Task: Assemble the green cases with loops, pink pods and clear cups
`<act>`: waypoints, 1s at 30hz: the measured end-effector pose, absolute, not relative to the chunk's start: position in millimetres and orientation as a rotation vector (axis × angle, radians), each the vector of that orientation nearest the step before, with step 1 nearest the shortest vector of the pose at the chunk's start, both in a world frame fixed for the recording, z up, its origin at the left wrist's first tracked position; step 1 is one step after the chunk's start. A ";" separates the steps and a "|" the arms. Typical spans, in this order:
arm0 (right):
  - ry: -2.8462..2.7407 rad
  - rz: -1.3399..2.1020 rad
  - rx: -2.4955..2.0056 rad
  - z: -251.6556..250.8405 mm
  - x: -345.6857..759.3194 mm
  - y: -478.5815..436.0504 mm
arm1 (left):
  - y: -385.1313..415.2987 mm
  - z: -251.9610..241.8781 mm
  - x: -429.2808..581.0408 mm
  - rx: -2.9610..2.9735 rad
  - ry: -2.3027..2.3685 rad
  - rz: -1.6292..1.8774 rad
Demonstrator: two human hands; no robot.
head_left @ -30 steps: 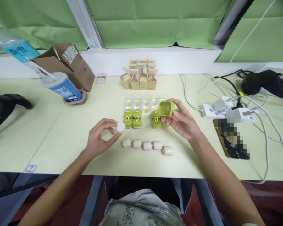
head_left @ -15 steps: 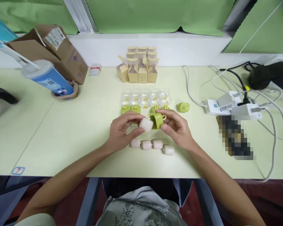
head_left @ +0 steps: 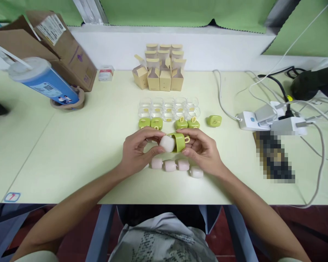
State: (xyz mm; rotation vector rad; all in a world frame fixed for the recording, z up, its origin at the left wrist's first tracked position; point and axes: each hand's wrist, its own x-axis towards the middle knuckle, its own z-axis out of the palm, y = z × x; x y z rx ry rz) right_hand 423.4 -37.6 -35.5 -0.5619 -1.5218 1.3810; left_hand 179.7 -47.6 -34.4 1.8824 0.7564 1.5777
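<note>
Between thumb and fingers my left hand [head_left: 139, 149] pinches a small white rounded case [head_left: 167, 143], like an earbud case. My right hand [head_left: 200, 145] grips a green cover [head_left: 179, 142] with a pale yellow loop on its right side. The white case sits partly in the cover's open left end. Just below lie several pale pink and whitish cases, among them a pink case [head_left: 170, 165] and a whitish case [head_left: 196, 171]. Beyond my hands are several green covered cases [head_left: 181, 123], some with yellow loops, and another green one [head_left: 214, 120] off to the right.
Clear plastic holders [head_left: 168, 109] stand in rows behind the green cases. Small open cardboard boxes [head_left: 165, 80] are grouped by the wall. At left are a blue canister [head_left: 50, 85] and a large carton [head_left: 71, 54]. A power strip [head_left: 253, 120] with tangled cables lies right.
The white case and green cover have come together, with the case now partly inside the cover's opening. The camera view has shifted slightly.
</note>
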 end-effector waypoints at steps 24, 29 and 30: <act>-1.818 0.804 -0.432 -46.4 405.2 -49.2 | -52.5 -33.7 184.4 2.240 0.745 1.479; -1.837 0.739 -0.417 -40.3 406.3 -45.3 | -52.0 -28.7 183.4 2.325 0.780 1.455; -1.843 0.721 -0.414 -39.9 406.4 -45.0 | -51.9 -28.3 183.3 2.332 0.760 1.449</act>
